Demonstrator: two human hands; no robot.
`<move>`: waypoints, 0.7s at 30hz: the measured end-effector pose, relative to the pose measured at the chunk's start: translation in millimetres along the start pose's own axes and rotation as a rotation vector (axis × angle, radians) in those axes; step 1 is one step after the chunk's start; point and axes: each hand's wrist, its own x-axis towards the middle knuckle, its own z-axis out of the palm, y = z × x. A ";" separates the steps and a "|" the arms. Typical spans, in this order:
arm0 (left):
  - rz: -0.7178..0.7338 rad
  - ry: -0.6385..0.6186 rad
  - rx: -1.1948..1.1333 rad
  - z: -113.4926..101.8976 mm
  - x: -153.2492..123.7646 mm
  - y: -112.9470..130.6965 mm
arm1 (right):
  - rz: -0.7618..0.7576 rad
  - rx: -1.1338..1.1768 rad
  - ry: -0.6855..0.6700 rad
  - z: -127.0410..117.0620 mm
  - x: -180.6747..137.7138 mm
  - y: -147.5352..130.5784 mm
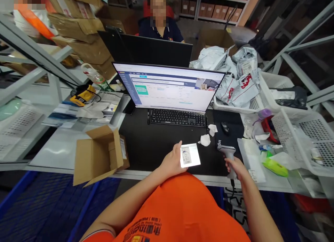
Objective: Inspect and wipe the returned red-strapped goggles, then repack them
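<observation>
My left hand [172, 162] holds a small clear packet with a white label [190, 155] over the black desk mat [151, 144], fingers closed on its left edge. My right hand [235, 165] grips the handle of a grey barcode scanner [226, 152], whose head points left toward the packet. The two hands are a short way apart near the desk's front edge. A lit monitor [169, 87] and a black keyboard [177, 117] stand just beyond them.
An open cardboard box [100, 153] sits at front left. Crumpled white paper [205, 139] and a mouse [225, 127] lie by the keyboard. White baskets [300, 130] with grey mail bags [235, 85] fill the right. Another person [159, 22] sits behind a second monitor.
</observation>
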 end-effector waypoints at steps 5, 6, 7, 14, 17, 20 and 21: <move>0.038 -0.004 0.055 3.2 2.7 10.7 | -0.134 -0.226 -0.304 12.8 -115.0 -41.1; 0.046 -0.009 0.065 3.7 3.7 12.7 | -0.137 -0.272 -0.338 15.9 -132.4 -46.5; 0.054 -0.010 0.073 4.3 4.7 14.3 | -0.132 -0.303 -0.362 19.2 -145.7 -50.4; 0.053 -0.040 0.076 11.7 8.2 14.9 | -0.114 -0.270 -0.415 26.1 -158.0 -41.3; 0.046 -0.033 0.055 9.1 6.4 13.3 | -0.128 -0.213 -0.385 18.6 -138.7 -27.4; 0.042 -0.042 0.032 0.5 3.2 12.7 | -0.171 -0.118 -0.174 7.7 -88.9 -4.4; 0.040 -0.047 0.019 -2.9 2.0 12.4 | -0.167 -0.087 -0.067 4.0 -65.9 5.7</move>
